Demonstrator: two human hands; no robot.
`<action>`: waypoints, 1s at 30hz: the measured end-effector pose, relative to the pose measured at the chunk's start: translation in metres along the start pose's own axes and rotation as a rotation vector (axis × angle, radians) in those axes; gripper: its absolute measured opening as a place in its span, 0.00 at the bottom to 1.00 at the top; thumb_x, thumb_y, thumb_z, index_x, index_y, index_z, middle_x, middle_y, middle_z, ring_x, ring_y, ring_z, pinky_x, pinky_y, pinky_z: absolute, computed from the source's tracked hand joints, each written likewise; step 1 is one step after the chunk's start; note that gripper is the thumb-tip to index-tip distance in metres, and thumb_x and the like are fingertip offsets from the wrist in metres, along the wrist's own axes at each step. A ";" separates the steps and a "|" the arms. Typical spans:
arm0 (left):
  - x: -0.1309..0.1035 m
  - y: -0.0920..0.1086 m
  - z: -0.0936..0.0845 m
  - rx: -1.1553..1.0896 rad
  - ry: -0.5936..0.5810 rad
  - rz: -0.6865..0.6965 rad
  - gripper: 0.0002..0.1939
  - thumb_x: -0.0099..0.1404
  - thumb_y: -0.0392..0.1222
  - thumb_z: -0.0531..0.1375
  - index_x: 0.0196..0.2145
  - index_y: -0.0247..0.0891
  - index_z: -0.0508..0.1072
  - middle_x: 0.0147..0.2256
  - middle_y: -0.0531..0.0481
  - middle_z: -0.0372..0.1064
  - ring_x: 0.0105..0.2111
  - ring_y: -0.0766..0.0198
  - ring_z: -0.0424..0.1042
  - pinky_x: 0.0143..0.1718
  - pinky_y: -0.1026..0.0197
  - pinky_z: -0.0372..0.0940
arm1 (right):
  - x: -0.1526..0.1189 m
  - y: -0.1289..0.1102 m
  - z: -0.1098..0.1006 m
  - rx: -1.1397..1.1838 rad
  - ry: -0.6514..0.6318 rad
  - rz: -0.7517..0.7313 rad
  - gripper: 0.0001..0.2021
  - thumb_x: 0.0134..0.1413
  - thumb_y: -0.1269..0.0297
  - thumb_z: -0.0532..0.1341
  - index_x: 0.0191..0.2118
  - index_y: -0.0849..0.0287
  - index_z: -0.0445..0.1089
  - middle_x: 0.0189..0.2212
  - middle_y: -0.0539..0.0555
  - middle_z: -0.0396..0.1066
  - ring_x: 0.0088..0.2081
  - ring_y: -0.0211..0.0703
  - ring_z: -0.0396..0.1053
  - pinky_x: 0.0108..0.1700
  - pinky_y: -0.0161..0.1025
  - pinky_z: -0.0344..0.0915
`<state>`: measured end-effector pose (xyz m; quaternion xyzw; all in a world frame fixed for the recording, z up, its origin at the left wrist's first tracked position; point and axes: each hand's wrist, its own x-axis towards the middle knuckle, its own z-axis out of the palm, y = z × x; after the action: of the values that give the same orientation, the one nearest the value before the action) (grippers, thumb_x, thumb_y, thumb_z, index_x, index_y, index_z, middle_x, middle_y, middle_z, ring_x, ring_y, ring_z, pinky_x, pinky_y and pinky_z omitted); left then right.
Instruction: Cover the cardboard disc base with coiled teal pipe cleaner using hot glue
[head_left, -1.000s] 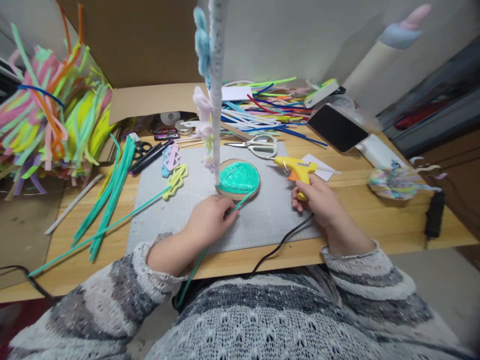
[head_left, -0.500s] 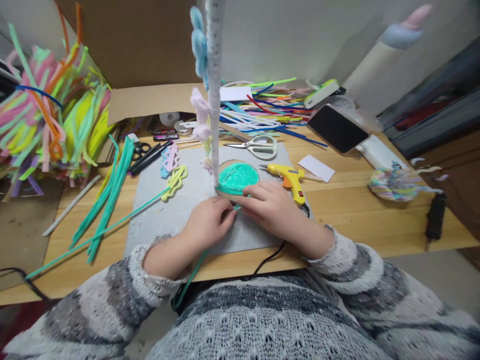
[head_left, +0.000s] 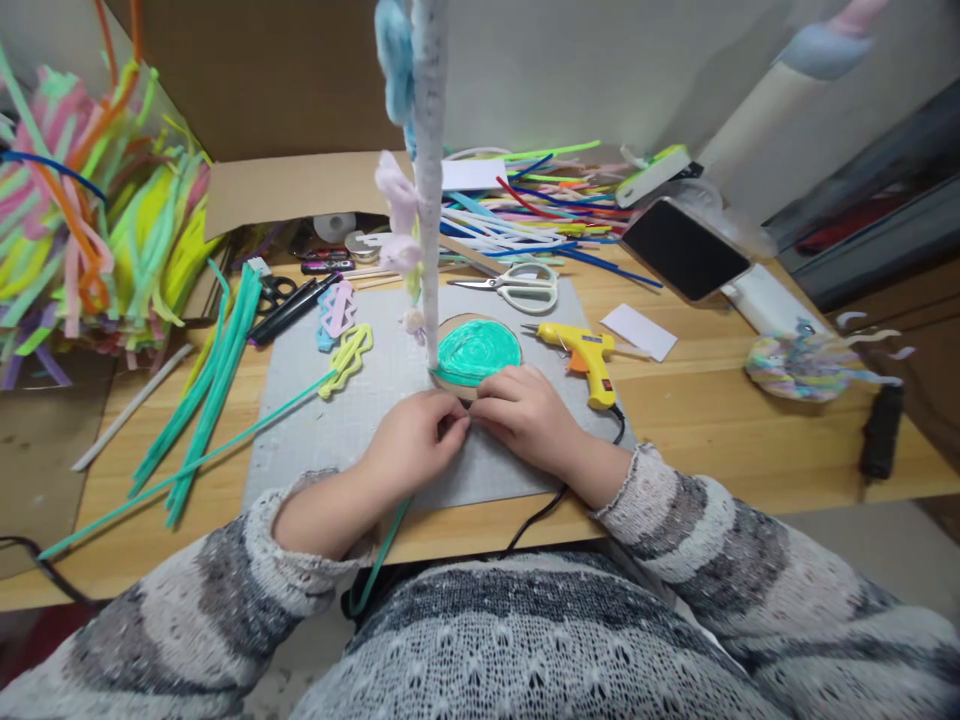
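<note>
Head camera view: bare left hand (head_left: 412, 440) and bare right hand (head_left: 536, 415) meet at the near edge of a round cardboard disc (head_left: 455, 324). The left thumb and forefinger are pressed together, pinching a green fuzzy strand (head_left: 388, 545). The right fingers curl against the disc's near edge; their tips are partly hidden, so whether they pinch anything cannot be told. From the fingertips, the strand's long axis runs under the left hand, away from the disc and toward the wearer's body, hanging past the table edge.

A green coil (head_left: 480, 350) covers most of the disc, leaving a bare brown rim. At the disc's left edge stands an upright white post (head_left: 430, 200) bearing fuzzy blue and lilac shapes.

Right of the disc, a yellow glue gun (head_left: 577, 345) lies with its nozzle pointing toward it. Behind the disc, scissors (head_left: 529, 288) point their blades left. Well to the disc's right and back, a clear plastic container (head_left: 759, 238) sits partly behind a phone (head_left: 684, 248); its contents cannot be made out. Loose green strands (head_left: 214, 400) lie left of the disc.
</note>
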<state>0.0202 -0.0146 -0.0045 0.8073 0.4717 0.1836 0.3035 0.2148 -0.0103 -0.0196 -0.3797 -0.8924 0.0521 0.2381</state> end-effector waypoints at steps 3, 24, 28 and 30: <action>0.000 -0.001 0.000 -0.003 0.000 -0.008 0.07 0.63 0.37 0.56 0.28 0.38 0.71 0.28 0.50 0.70 0.29 0.62 0.67 0.31 0.60 0.60 | 0.000 0.001 0.001 0.044 -0.006 0.010 0.14 0.66 0.63 0.53 0.34 0.54 0.76 0.36 0.55 0.74 0.38 0.45 0.65 0.39 0.44 0.56; 0.001 -0.005 0.003 0.287 0.001 0.238 0.09 0.65 0.34 0.56 0.27 0.35 0.70 0.27 0.47 0.71 0.30 0.58 0.70 0.32 0.58 0.61 | -0.001 -0.004 -0.010 0.026 -0.030 0.004 0.08 0.63 0.68 0.57 0.39 0.54 0.74 0.39 0.53 0.74 0.41 0.46 0.67 0.42 0.45 0.53; -0.002 -0.008 0.005 0.234 -0.002 0.194 0.05 0.64 0.35 0.57 0.34 0.35 0.73 0.32 0.46 0.74 0.34 0.56 0.72 0.35 0.55 0.65 | -0.020 0.008 -0.045 0.035 0.413 0.301 0.07 0.61 0.66 0.56 0.42 0.55 0.71 0.37 0.55 0.73 0.39 0.45 0.68 0.40 0.43 0.60; -0.003 -0.009 0.005 0.200 0.015 0.198 0.09 0.65 0.35 0.57 0.42 0.36 0.74 0.35 0.45 0.75 0.35 0.55 0.73 0.36 0.54 0.67 | -0.035 0.021 -0.063 -0.085 0.515 0.594 0.06 0.60 0.63 0.56 0.33 0.55 0.69 0.30 0.53 0.69 0.32 0.43 0.66 0.34 0.41 0.59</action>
<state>0.0157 -0.0155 -0.0146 0.8747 0.4079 0.1708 0.1984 0.2783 -0.0253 0.0165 -0.6314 -0.6563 -0.0152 0.4127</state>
